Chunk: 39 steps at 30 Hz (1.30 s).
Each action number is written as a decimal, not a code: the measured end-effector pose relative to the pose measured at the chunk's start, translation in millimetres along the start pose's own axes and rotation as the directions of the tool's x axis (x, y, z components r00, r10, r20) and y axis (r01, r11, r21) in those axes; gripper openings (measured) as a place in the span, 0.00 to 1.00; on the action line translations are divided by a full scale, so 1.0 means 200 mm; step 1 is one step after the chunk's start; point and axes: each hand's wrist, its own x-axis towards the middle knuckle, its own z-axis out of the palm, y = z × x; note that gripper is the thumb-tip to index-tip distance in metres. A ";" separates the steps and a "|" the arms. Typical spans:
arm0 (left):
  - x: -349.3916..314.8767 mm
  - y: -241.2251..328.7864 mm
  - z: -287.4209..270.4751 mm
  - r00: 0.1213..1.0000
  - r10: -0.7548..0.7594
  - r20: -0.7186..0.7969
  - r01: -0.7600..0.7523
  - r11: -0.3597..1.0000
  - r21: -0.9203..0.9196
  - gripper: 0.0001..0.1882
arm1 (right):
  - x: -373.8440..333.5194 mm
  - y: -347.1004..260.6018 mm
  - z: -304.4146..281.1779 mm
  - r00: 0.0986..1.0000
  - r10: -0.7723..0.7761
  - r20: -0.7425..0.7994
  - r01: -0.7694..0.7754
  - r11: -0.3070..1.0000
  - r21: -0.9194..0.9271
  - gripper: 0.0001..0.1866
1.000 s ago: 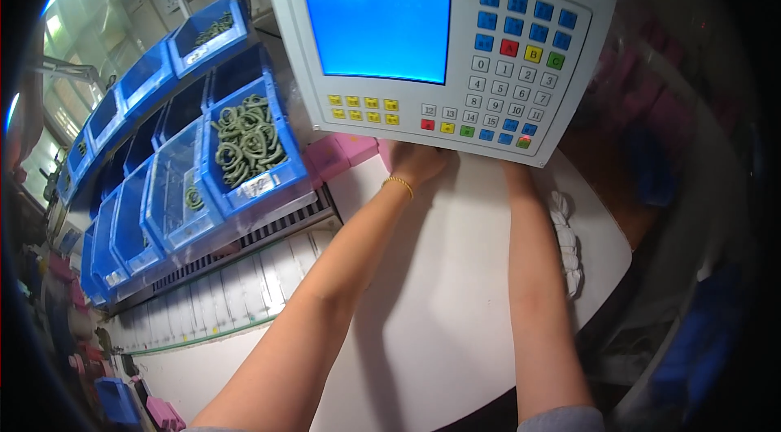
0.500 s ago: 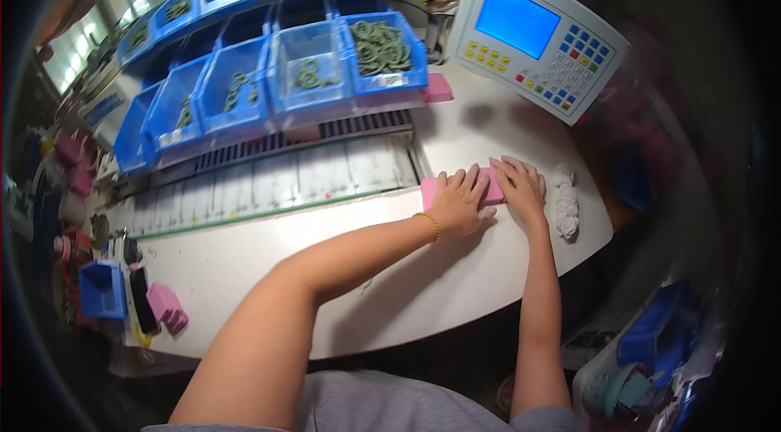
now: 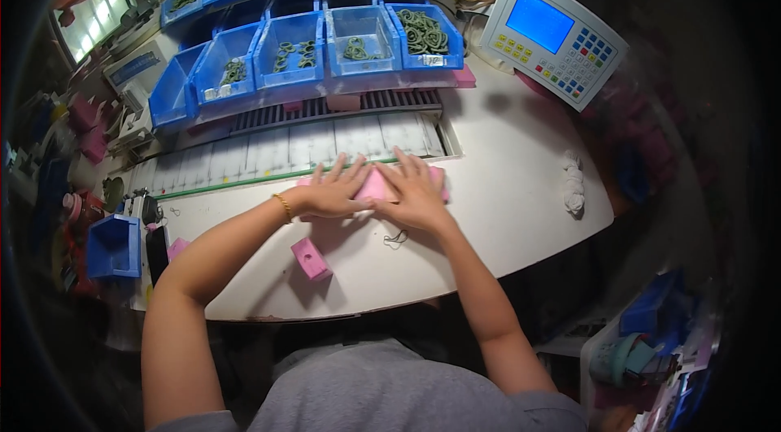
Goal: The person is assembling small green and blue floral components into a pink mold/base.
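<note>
My left hand [image 3: 335, 192], with a yellow beaded bracelet at the wrist, lies flat on a pink foam-like piece [image 3: 376, 185], fingers spread. Palm down on the right part of the same pink stretch is my right hand [image 3: 415, 194], its fingers also stretched out. The two thumbs come close together over the pink surface; whether it is one piece or several side by side, I cannot tell under the hands. Nearer to me stands a small pink block [image 3: 311, 259] with a dark hole. A thin dark loop [image 3: 396, 239] rests on the white table just below my right hand.
Blue bins [image 3: 424, 33] holding greenish ring-like pieces rise in tiers behind a white lined strip [image 3: 325, 143]. A keypad console with a blue screen [image 3: 541, 21] stands at the back right. A white twisted bundle [image 3: 573, 184] lies right; an upright blue bin [image 3: 114, 246] sits left.
Both hands have moved left along the table with pink under them, away from the white bundle. The small pink block and thin dark loop now show in front of me.
</note>
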 end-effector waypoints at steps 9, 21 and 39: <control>-0.31 -0.28 -0.03 0.980 -0.193 -0.040 0.190 0.980 -0.057 0.54 | 0.23 -0.35 0.19 0.998 -0.062 0.012 0.062 0.996 0.065 0.46; -0.88 0.10 0.43 0.603 -0.356 -0.714 -0.291 0.735 -0.613 0.50 | -0.64 0.59 -0.45 0.823 0.232 -0.518 -0.267 0.964 0.007 0.26; -0.70 0.20 0.67 0.719 -0.174 -0.673 -0.409 0.677 -0.612 0.37 | -0.53 -0.61 -0.13 0.976 -0.118 0.182 -0.075 0.602 0.795 0.38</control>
